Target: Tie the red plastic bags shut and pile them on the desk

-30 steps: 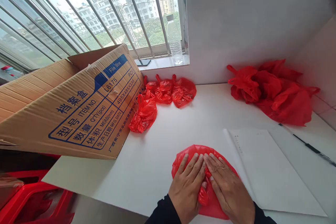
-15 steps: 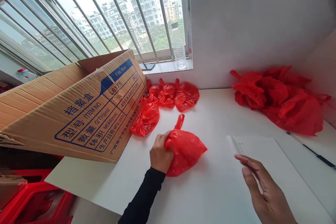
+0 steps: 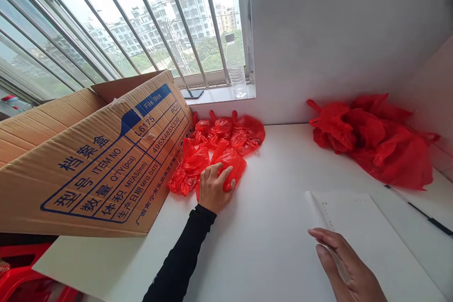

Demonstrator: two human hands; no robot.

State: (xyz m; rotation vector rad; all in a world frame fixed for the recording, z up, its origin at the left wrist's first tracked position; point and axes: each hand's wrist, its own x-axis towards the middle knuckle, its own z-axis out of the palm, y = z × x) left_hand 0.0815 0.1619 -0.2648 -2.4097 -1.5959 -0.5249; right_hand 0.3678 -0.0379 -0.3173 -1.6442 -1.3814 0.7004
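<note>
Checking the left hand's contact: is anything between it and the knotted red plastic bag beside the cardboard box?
Nothing visible: the left hand lies directly on the knotted red plastic bag, which sits against the other knotted red bags.

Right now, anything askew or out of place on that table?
Yes: the brown cardboard file box sits tilted, overhanging the white table's left edge. The left hand presses a small red plastic bag beside it.

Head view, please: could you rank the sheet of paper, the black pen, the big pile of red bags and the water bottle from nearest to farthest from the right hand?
From the right hand:
1. Sheet of paper, directly under the fingers.
2. Black pen, to the right, beyond the paper.
3. Big pile of red bags, in the back right corner.
4. Water bottle, on the window sill, far back left.
</note>
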